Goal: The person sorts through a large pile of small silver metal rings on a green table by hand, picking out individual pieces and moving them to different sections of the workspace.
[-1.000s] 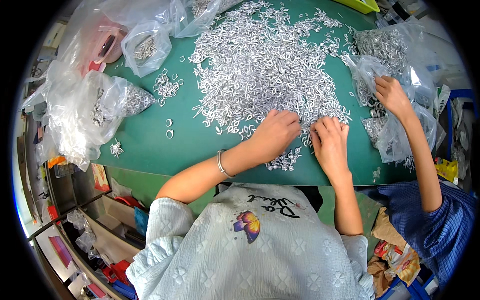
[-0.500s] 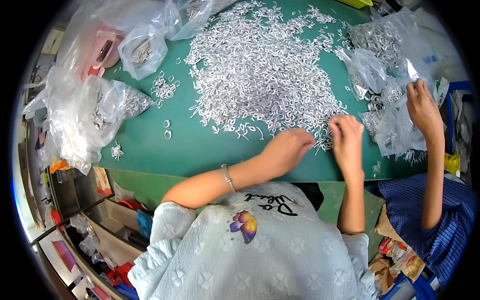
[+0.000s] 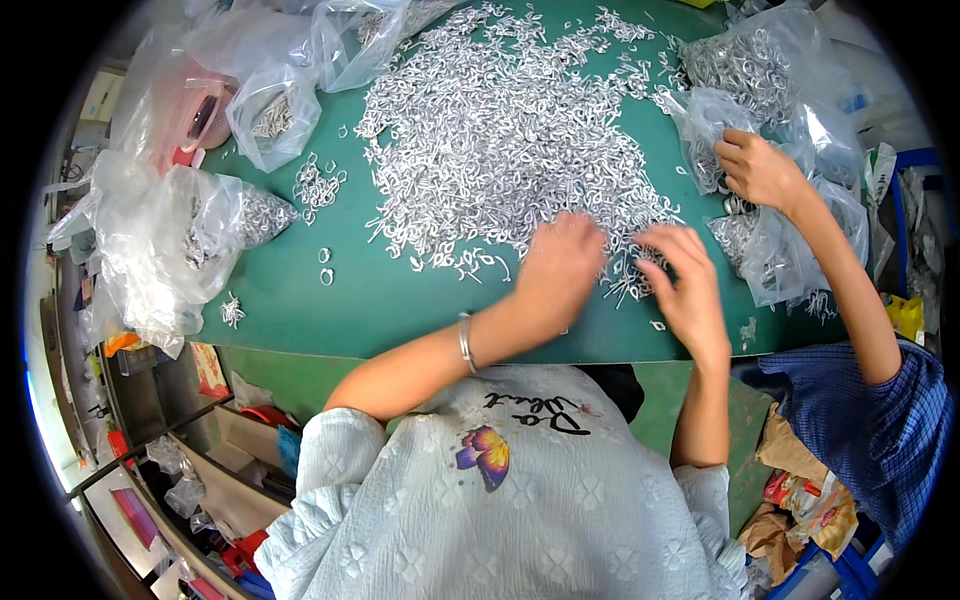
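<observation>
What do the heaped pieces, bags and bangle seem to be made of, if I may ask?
The pieces look like silvery metal, from their grey sheen, though possibly coated plastic. The bags seem glossy plastic film: transparent and creased. The bangle is probably polished metal, given its silvery shine.

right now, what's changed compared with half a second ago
The left hand moved forward from near the front of the table to the pile of silvery pieces, too blurred to tell its grip. The right hand opened wider. The co-worker's hand swung left to a plastic bag. The two ring-shaped pieces stayed put.
</observation>
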The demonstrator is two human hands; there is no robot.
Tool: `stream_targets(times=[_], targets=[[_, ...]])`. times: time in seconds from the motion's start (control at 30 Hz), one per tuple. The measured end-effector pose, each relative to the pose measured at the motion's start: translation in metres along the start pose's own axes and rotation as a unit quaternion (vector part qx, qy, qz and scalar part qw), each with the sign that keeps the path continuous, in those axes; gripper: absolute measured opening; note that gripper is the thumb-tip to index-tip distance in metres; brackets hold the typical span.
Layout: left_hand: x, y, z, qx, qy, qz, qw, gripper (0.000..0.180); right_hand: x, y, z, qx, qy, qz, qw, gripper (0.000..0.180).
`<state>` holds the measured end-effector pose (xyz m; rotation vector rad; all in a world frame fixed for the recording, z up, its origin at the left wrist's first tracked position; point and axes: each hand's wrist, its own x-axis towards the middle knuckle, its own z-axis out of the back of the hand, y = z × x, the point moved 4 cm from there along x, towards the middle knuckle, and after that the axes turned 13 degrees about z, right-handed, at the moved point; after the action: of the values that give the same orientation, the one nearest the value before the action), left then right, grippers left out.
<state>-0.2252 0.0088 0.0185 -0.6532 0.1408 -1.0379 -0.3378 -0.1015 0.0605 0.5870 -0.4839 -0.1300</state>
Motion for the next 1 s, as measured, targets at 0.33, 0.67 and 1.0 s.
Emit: stream_targets(times=[0.33, 0.67, 1.0], targets=[[0.025, 0.052, 0.035, -0.050, -0.073, 0.082, 0.993, 0.017, 0.005, -0.020, -0.014, -0.098, -0.002, -0.004, 0.995, 0.017], [0.006, 0.026, 0.009, -0.016, -0.035, -0.004, 0.999, 0.014, 0.023, -0.001, -0.044, -0.215, 0.052, 0.077, 0.972, 0.015], [-0.018, -0.030, -0.017, -0.204, 0.137, -0.055, 0.968, 0.008, -0.039, -0.030, 0.040, 0.020, 0.079, -0.195, 0.978, 0.011]])
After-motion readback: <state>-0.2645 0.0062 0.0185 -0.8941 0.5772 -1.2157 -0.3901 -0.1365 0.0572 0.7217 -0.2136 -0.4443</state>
